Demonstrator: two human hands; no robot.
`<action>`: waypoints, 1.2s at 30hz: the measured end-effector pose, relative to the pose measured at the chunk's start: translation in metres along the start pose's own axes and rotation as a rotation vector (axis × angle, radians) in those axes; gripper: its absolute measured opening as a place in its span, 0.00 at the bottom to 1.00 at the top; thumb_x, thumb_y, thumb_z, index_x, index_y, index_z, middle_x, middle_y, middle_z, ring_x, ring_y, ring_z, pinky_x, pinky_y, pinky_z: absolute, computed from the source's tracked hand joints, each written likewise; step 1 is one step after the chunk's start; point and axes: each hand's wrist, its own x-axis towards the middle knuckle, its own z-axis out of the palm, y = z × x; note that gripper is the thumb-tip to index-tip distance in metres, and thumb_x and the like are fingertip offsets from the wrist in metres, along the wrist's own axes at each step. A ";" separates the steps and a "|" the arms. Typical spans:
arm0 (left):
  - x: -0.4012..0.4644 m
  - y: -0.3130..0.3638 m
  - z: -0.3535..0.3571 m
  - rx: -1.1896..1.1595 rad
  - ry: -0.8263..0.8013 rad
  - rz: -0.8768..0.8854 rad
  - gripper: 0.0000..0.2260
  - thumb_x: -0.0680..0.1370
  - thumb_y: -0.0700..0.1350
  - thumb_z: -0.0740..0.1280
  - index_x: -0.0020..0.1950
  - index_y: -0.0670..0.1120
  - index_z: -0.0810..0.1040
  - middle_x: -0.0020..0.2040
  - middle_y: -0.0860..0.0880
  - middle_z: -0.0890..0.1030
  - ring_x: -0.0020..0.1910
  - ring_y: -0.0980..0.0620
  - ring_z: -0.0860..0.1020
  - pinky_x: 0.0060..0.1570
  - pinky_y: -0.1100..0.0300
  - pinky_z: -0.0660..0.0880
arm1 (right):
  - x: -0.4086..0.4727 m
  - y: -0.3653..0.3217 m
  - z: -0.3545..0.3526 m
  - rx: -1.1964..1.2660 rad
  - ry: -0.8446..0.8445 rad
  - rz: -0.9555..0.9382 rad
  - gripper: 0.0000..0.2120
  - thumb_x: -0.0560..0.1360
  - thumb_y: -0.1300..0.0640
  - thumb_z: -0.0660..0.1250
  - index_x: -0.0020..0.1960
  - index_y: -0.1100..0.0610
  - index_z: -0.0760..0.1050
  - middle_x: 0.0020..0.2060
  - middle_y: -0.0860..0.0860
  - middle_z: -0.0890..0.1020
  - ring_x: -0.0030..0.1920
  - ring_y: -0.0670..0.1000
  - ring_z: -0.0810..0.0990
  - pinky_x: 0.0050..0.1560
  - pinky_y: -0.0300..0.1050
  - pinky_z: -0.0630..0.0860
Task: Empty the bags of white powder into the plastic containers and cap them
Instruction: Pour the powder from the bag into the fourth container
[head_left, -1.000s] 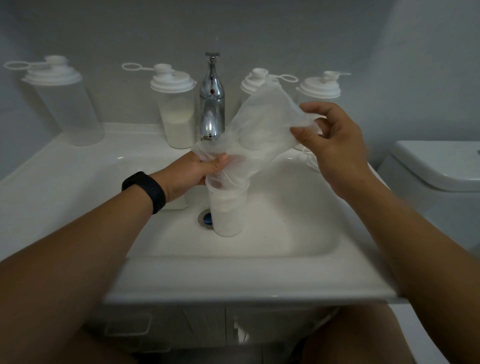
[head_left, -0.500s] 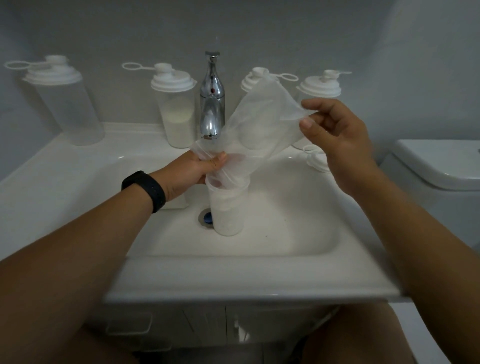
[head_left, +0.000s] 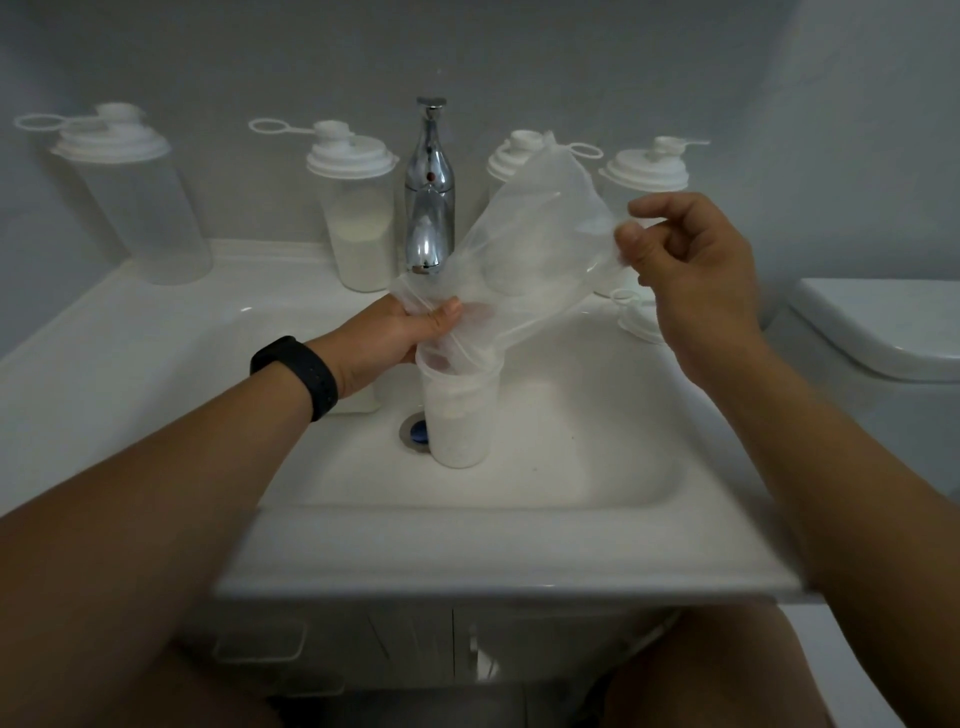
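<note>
An uncapped plastic container (head_left: 460, 415), partly filled with white powder, stands in the sink basin beside the drain. A thin clear plastic bag (head_left: 535, 249) is tipped mouth-down into its opening. My left hand (head_left: 395, 332) grips the bag's mouth at the container's rim. My right hand (head_left: 685, 270) pinches the raised far end of the bag up and to the right. The bag looks almost empty. A loose white cap (head_left: 636, 317) lies on the sink's right rim, partly behind my right hand.
Along the back ledge stand capped containers: an empty one (head_left: 135, 197) at far left, one with powder (head_left: 358, 218) left of the chrome faucet (head_left: 428, 192), and two (head_left: 644, 171) to its right behind the bag. A toilet (head_left: 883, 332) is at right. The drain (head_left: 415, 431) is open.
My right hand has lifted the bag's far end higher and further right, stretching the bag steeper over the container. My left hand has stayed at the rim.
</note>
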 end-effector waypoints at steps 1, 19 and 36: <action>0.000 0.001 0.000 0.002 0.006 -0.008 0.20 0.80 0.56 0.64 0.68 0.49 0.80 0.66 0.50 0.82 0.67 0.50 0.80 0.71 0.47 0.73 | -0.001 0.001 0.000 -0.009 -0.010 -0.008 0.09 0.79 0.62 0.72 0.58 0.54 0.77 0.36 0.47 0.79 0.37 0.39 0.78 0.47 0.34 0.74; -0.007 0.015 0.009 0.027 -0.006 0.031 0.19 0.80 0.57 0.60 0.67 0.55 0.79 0.66 0.54 0.82 0.67 0.54 0.79 0.70 0.53 0.74 | -0.015 0.009 0.020 -0.042 -0.165 0.029 0.14 0.76 0.57 0.76 0.59 0.49 0.78 0.46 0.55 0.85 0.47 0.49 0.84 0.53 0.45 0.81; -0.007 0.014 0.006 0.019 0.026 0.035 0.23 0.80 0.57 0.60 0.71 0.50 0.77 0.66 0.51 0.83 0.66 0.52 0.80 0.66 0.54 0.77 | -0.011 0.013 0.019 -0.097 -0.115 -0.081 0.10 0.77 0.59 0.74 0.56 0.49 0.78 0.41 0.46 0.82 0.40 0.45 0.79 0.47 0.45 0.80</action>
